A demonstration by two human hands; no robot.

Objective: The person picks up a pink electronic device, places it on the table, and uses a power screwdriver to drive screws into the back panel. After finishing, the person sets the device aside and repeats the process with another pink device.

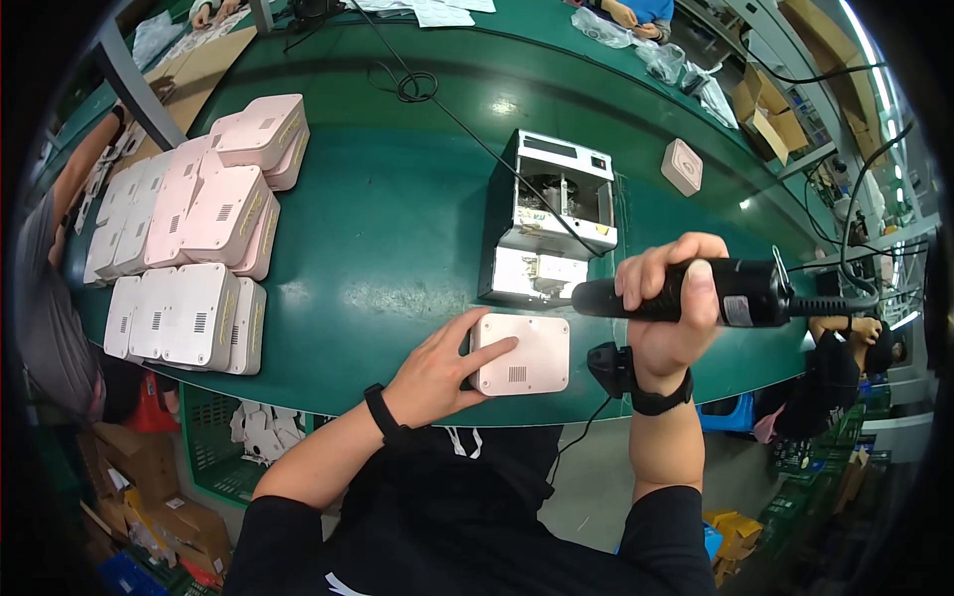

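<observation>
My left hand holds a pale pink plastic box against the green table near its front edge. Its index finger lies on top, while the other fingers and thumb wrap the box's left side. The box has a vent grille and screw holes at its corners. My right hand grips a black corded electric screwdriver lying nearly level, its nose to the left. That nose is beside the front of a screw feeder, a black and silver machine just beyond the box. I cannot make out the bit.
Stacked pink and white boxes fill the table's left side. A single pink box lies at far right. A black cable crosses above the feeder. Below the table edge stands a green crate with white parts. Other people work around.
</observation>
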